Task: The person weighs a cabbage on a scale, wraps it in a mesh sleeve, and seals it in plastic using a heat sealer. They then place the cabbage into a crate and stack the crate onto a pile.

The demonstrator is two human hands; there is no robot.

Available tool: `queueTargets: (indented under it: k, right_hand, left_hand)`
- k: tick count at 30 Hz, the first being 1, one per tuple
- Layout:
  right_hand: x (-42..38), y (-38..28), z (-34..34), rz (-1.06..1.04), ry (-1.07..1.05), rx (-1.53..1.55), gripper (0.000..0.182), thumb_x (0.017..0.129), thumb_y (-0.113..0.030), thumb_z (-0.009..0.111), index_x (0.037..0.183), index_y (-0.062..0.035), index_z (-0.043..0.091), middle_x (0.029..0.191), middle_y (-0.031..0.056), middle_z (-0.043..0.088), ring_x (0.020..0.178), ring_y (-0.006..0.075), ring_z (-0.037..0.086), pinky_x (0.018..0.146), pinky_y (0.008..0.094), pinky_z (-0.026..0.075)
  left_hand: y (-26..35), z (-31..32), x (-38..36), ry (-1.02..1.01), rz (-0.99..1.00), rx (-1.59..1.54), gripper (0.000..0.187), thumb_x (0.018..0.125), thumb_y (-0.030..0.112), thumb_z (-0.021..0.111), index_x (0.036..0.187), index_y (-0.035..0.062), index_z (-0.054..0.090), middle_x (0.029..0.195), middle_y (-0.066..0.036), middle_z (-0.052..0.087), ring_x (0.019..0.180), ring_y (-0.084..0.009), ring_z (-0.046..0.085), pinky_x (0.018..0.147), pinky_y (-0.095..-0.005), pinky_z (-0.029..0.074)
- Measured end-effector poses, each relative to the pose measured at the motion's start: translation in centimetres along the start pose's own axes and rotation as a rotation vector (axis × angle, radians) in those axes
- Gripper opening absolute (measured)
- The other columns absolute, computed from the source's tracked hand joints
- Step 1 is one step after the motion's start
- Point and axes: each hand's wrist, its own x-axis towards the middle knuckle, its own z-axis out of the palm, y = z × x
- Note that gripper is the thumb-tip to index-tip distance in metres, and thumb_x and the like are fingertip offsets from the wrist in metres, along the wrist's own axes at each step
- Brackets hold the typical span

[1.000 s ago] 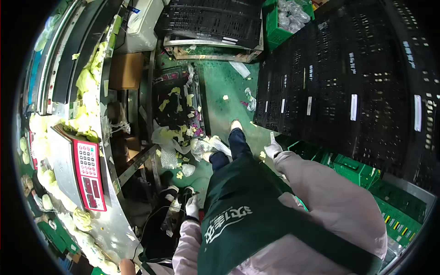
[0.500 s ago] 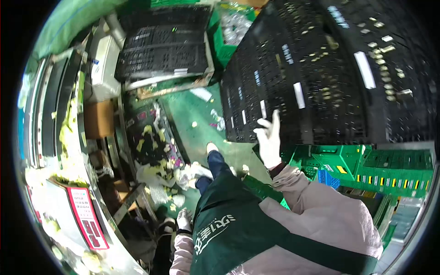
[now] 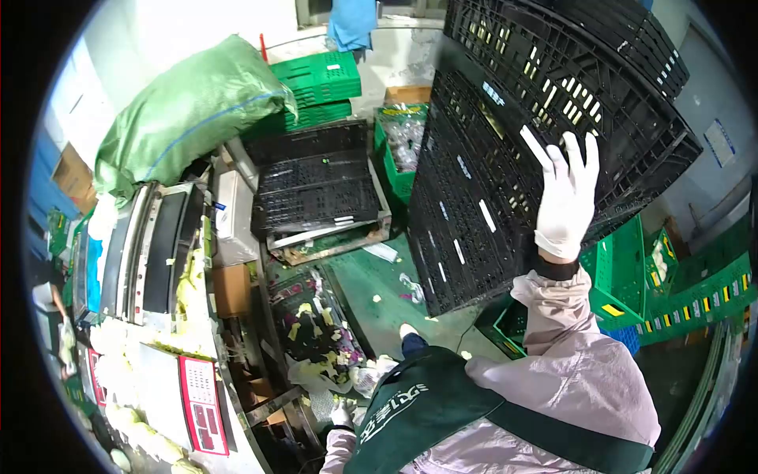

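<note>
In a white glove, my right hand (image 3: 567,201) reaches up to a tall stack of black plastic crates (image 3: 466,189). Its fingers are stretched out and spread, with the fingertips over the slotted side of an upper crate (image 3: 632,126). White labels run down the stack's near face. My left hand (image 3: 341,414), gloved too, hangs low beside my dark green apron (image 3: 418,403). Its fingers look loosely extended, with nothing visible in them. Close by on that side lies a heap of leafy scraps and plastic film (image 3: 316,371).
At left, a scale with a red-framed panel (image 3: 204,403) stands on a scrap-strewn worktable. Beyond are black crates (image 3: 316,189) on a low frame and a full green sack (image 3: 201,118). Green crates (image 3: 620,265) stand at right. Scraps dot the green floor (image 3: 379,276).
My view has tilted upward, showing the stack's top and the sack. My right hand has risen from the lower face of the stack to an upper crate, fingers spreading. My left hand stays low.
</note>
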Motion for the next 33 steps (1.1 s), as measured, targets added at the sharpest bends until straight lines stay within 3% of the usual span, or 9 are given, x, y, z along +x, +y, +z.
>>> queueTargets:
  k: [2, 4, 5, 6, 7, 9, 10, 16, 33]
  right_hand:
    - [-0.9, -0.6, 0.8, 0.057, 0.017, 0.28, 0.061, 0.092, -0.005, 0.05, 0.145, 0.003, 0.021, 0.129, 0.019, 0.05, 0.098, 0.0153, 0.056, 0.082, 0.0259, 0.046]
    - [-4.2, -1.2, 2.3, 0.237, -0.345, -0.042, 0.043, 0.094, -0.008, 0.05, 0.132, 0.0079, 0.04, 0.112, 0.0152, 0.059, 0.094, 0.0161, 0.058, 0.077, 0.0256, 0.046]
    - [-5.8, -1.2, 3.1, 0.551, -0.465, 0.066, 0.038, 0.093, -0.009, 0.054, 0.126, 0.0083, 0.046, 0.11, 0.0138, 0.061, 0.093, 0.0158, 0.06, 0.078, 0.0258, 0.048]
    - [-7.5, -0.4, 3.4, 0.407, -0.858, -0.094, 0.046, 0.094, -0.019, 0.056, 0.132, 0.0057, 0.045, 0.114, 0.0149, 0.061, 0.093, 0.0182, 0.063, 0.082, 0.0311, 0.051]
    - [-9.3, 0.1, 3.2, 0.773, -1.029, 0.104, 0.052, 0.094, -0.023, 0.057, 0.137, 0.0013, 0.042, 0.117, 0.0138, 0.061, 0.098, 0.0193, 0.062, 0.089, 0.0317, 0.05]
    - [-11.7, 2.2, 2.6, 0.363, -1.722, -0.314, 0.063, 0.092, -0.037, 0.059, 0.142, -0.0063, 0.039, 0.123, 0.0182, 0.059, 0.106, 0.0256, 0.061, 0.091, 0.0324, 0.049]
    - [-11.1, 0.3, 4.0, 0.739, -1.785, -0.364, 0.059, 0.093, -0.04, 0.056, 0.14, -0.0055, 0.043, 0.123, 0.0189, 0.059, 0.109, 0.0279, 0.059, 0.093, 0.0346, 0.048]
    - [-12.4, 0.7, 4.2, 0.548, -1.656, -0.296, 0.05, 0.094, -0.039, 0.053, 0.131, -0.005, 0.053, 0.118, 0.0154, 0.062, 0.108, 0.0292, 0.06, 0.094, 0.036, 0.046]
    - [-12.0, -0.2, 3.6, 0.595, -1.616, -0.334, 0.05, 0.095, -0.039, 0.052, 0.135, -0.0093, 0.05, 0.114, 0.0156, 0.064, 0.104, 0.0294, 0.061, 0.091, 0.0363, 0.047]
  left_hand:
    - [-0.5, -0.7, -0.7, 0.012, 0.034, 0.048, 0.026, 0.092, 0.027, 0.056, 0.109, 0.0066, 0.059, 0.089, -0.009, 0.067, 0.068, -0.0216, 0.064, 0.053, -0.0317, 0.044]
    - [-2.1, -1.9, -1.2, -0.007, 0.059, 0.016, 0.028, 0.093, 0.027, 0.053, 0.11, 0.0054, 0.058, 0.092, -0.01, 0.067, 0.071, -0.0235, 0.063, 0.055, -0.0331, 0.046]
    - [-3.2, -2.2, -1.1, -0.032, 0.054, -0.129, 0.029, 0.093, 0.027, 0.052, 0.112, 0.0047, 0.057, 0.096, -0.013, 0.066, 0.074, -0.0255, 0.064, 0.058, -0.0349, 0.049]
    - [-4.5, -2.6, -0.8, -0.056, 0.047, -0.272, 0.031, 0.094, 0.027, 0.051, 0.115, 0.004, 0.056, 0.1, -0.015, 0.065, 0.077, -0.0276, 0.064, 0.06, -0.0367, 0.051]
    - [-5.3, -2.9, -0.6, -0.04, 0.01, -0.258, 0.031, 0.094, 0.027, 0.051, 0.115, 0.004, 0.056, 0.101, -0.015, 0.065, 0.077, -0.0276, 0.064, 0.06, -0.0367, 0.051]
    - [-5.8, -2.6, 0.1, -0.008, -0.035, -0.187, 0.032, 0.094, 0.027, 0.051, 0.115, 0.004, 0.055, 0.101, -0.015, 0.065, 0.077, -0.0277, 0.064, 0.06, -0.0369, 0.051]
    - [-6.3, -2.8, 0.7, -0.003, -0.047, -0.166, 0.032, 0.094, 0.027, 0.051, 0.116, 0.004, 0.055, 0.101, -0.015, 0.065, 0.077, -0.0278, 0.064, 0.06, -0.0369, 0.051]
    - [-6.5, -2.6, 1.8, 0.009, -0.07, -0.137, 0.033, 0.095, 0.028, 0.051, 0.117, 0.0039, 0.055, 0.103, -0.015, 0.065, 0.078, -0.028, 0.064, 0.061, -0.0373, 0.051]
    - [-5.1, -3.9, 3.9, -0.02, -0.058, -0.097, 0.036, 0.095, 0.029, 0.051, 0.12, 0.0039, 0.053, 0.107, -0.016, 0.064, 0.08, -0.0289, 0.064, 0.062, -0.0383, 0.051]
